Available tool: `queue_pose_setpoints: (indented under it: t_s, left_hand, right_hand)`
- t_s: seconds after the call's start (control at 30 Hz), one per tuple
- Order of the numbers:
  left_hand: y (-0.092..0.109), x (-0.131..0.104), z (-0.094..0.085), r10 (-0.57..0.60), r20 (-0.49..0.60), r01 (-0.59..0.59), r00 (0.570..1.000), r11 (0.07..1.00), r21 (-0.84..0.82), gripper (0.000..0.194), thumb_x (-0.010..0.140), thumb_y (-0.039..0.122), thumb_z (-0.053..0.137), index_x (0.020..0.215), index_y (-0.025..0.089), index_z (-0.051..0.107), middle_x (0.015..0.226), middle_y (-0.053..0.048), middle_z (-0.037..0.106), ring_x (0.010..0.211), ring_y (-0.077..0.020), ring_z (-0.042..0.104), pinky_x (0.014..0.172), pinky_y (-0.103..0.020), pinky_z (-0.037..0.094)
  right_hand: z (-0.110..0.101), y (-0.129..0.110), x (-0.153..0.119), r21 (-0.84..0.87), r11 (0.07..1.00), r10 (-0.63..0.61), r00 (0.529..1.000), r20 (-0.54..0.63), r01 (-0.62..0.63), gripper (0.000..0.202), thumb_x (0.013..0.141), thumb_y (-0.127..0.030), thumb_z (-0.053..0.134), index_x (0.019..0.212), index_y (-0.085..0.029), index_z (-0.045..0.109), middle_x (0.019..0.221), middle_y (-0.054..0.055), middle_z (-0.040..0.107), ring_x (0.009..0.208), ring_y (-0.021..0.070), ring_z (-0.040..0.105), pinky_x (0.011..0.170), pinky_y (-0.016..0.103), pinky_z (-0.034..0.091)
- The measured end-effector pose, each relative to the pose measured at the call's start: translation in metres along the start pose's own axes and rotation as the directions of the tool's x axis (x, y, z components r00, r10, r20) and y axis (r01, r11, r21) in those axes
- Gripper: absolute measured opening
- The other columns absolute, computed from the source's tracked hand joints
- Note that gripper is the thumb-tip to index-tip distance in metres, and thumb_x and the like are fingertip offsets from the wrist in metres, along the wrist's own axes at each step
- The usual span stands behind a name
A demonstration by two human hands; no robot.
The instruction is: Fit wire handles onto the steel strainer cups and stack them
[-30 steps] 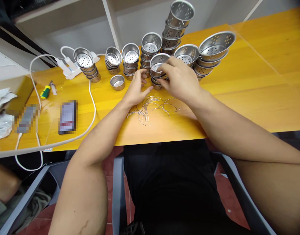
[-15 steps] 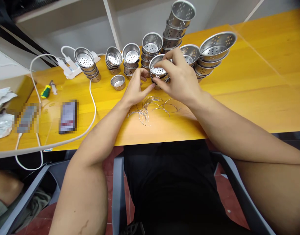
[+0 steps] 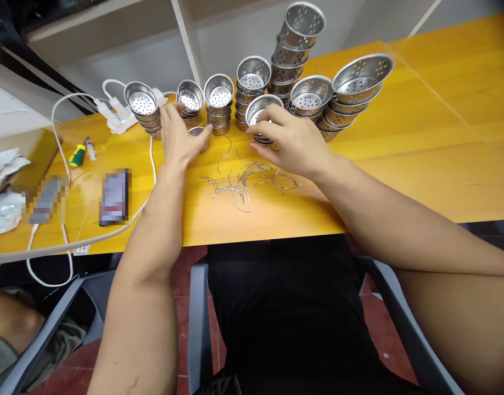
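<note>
My left hand (image 3: 178,134) is open, thumb and fingers spread around a small metal cup (image 3: 199,131) that it partly hides; its fingertips are beside a leaning stack of perforated cups (image 3: 190,100). My right hand (image 3: 295,137) curves in front of a short stack of perforated metal cups (image 3: 258,107), its thumb and fingers apart. Whether those fingertips touch the stack is unclear. Between the hands and the table's front edge lie several thin curved wires (image 3: 246,178), loosely scattered.
More perforated cups stand along the back: a left stack (image 3: 141,101), a middle one (image 3: 219,93), a tall one (image 3: 301,27) and a wide leaning one (image 3: 361,82). On the left are a power strip (image 3: 122,122), screwdriver (image 3: 77,155), phone (image 3: 114,196) and white cable (image 3: 91,245).
My left hand has moved left from the near stack to the small cup, its fingers spreading. My right hand has shifted slightly left and down beside the same stack. More wires now show.
</note>
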State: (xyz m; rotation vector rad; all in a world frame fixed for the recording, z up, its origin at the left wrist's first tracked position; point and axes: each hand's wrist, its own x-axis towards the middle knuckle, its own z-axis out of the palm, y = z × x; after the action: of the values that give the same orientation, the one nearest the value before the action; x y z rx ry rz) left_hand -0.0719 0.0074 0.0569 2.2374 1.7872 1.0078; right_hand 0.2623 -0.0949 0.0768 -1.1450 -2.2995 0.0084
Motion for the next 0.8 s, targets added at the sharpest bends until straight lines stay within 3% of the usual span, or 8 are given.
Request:
queue_pose_setpoints:
  t_s: [0.17,0.27,0.33,0.43,0.53,0.6,0.7,0.8]
  left_hand:
    - [0.003,0.000,0.015,-0.046,-0.026,0.046,0.999,0.999,-0.012,0.137,0.065,0.123,0.080,0.163,0.031,0.051,0.179,-0.016,0.060,0.179,-0.0449,0.040,0.155,-0.073,0.030]
    - [-0.004,0.003,0.024,-0.039,-0.015,0.039,0.999,0.999,-0.039,0.141,0.066,0.122,0.083,0.164,0.028,0.049,0.183,-0.019,0.056,0.187,-0.0486,0.030,0.155,-0.074,0.022]
    - [-0.015,0.005,0.029,-0.112,-0.028,0.111,0.993,0.993,-0.030,0.133,0.069,0.112,0.094,0.159,0.024,0.051,0.182,-0.024,0.054,0.191,-0.0543,0.027,0.156,-0.078,0.020]
    - [-0.031,0.007,0.033,-0.225,-0.015,0.223,0.974,0.973,-0.064,0.114,0.067,0.079,0.115,0.144,0.023,0.054,0.173,-0.028,0.063,0.188,-0.0610,0.037,0.157,-0.086,0.026]
    - [-0.034,0.005,0.028,-0.207,0.027,0.209,0.978,0.971,-0.115,0.094,0.070,0.050,0.115,0.137,0.027,0.055,0.165,-0.025,0.070,0.179,-0.0597,0.052,0.155,-0.086,0.035]
    - [-0.025,0.004,0.021,-0.151,0.013,0.151,0.988,0.981,-0.125,0.089,0.071,0.042,0.112,0.139,0.029,0.056,0.167,-0.023,0.068,0.172,-0.0566,0.060,0.153,-0.081,0.041]
    - [-0.003,0.005,0.014,0.073,-0.045,-0.080,0.996,0.975,-0.209,0.092,0.072,0.044,0.112,0.144,0.032,0.056,0.168,-0.018,0.065,0.169,-0.0496,0.061,0.152,-0.070,0.048]
    - [0.011,0.007,0.023,0.320,-0.066,-0.325,0.945,0.900,-0.291,0.100,0.072,0.059,0.114,0.149,0.035,0.055,0.165,-0.014,0.066,0.164,-0.0465,0.062,0.147,-0.069,0.052]
  right_hand:
    - [-0.004,0.007,0.001,-0.029,0.999,0.042,0.998,-0.035,-0.043,0.043,0.117,-0.046,0.070,0.158,-0.040,0.080,0.157,0.013,0.081,0.129,0.0421,0.079,0.087,0.053,0.068]
    - [-0.007,0.006,0.001,-0.017,0.999,0.039,0.998,-0.056,-0.040,0.047,0.116,-0.049,0.071,0.160,-0.039,0.079,0.158,0.014,0.079,0.127,0.0425,0.079,0.087,0.054,0.068]
    - [-0.009,0.002,0.001,-0.004,0.999,0.047,0.997,-0.068,-0.047,0.046,0.117,-0.049,0.069,0.160,-0.037,0.079,0.160,0.015,0.077,0.129,0.0432,0.078,0.092,0.056,0.068]
    - [-0.013,-0.003,-0.001,0.029,0.999,0.048,0.994,-0.097,-0.046,0.041,0.120,-0.052,0.063,0.153,-0.035,0.083,0.158,0.017,0.078,0.128,0.0423,0.077,0.099,0.058,0.067]
    - [-0.011,-0.001,-0.004,0.081,0.996,-0.037,0.992,-0.121,0.047,0.037,0.122,-0.054,0.060,0.138,-0.033,0.086,0.138,0.016,0.084,0.115,0.0381,0.079,0.093,0.054,0.067]
    - [-0.008,0.004,-0.005,0.115,0.986,-0.101,0.980,-0.172,0.121,0.034,0.121,-0.051,0.061,0.129,-0.031,0.087,0.123,0.013,0.085,0.107,0.0351,0.080,0.088,0.050,0.066]
    - [-0.009,0.014,-0.005,0.152,0.976,-0.112,0.959,-0.261,0.156,0.025,0.117,-0.044,0.066,0.119,-0.028,0.085,0.107,0.011,0.083,0.097,0.0314,0.079,0.088,0.047,0.064]
    - [-0.015,0.016,-0.005,0.195,0.964,-0.159,0.980,-0.120,0.180,0.020,0.115,-0.039,0.069,0.113,-0.025,0.084,0.096,0.008,0.081,0.086,0.0269,0.075,0.085,0.044,0.060]
